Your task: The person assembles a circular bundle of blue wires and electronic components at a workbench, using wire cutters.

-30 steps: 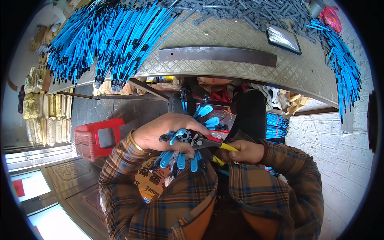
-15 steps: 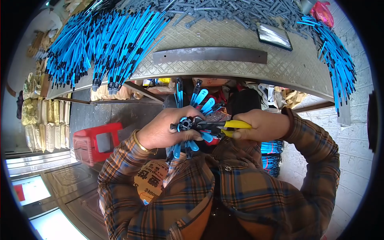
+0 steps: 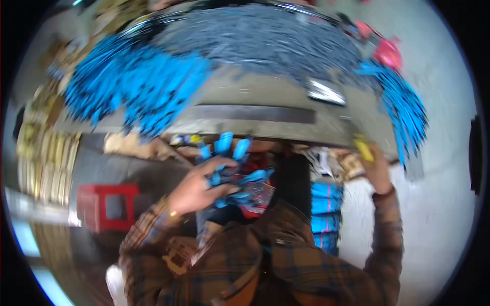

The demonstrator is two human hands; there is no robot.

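Observation:
My left hand is closed round a blue ribbed frame above my lap; its blue and black arms splay out in several directions. My right hand is raised at the table's front right edge. It grips yellow-handled pliers, whose dark jaws point up over the tabletop and are smeared by motion. Just beyond the pliers lies a flat dark-edged device with a shiny face. The middle of the frame is partly covered by my left fingers and blurred.
A long dark metal strip lies along the table. Heaps of blue ribs hang over its left edge, another bunch over its right. Grey parts cover the back. A red stool stands left; tied blue bundles stack below right.
My right hand has drawn the pliers away from the frame, to the right and up to the table edge. My left hand has shifted slightly left and lower with the frame. The view has moved.

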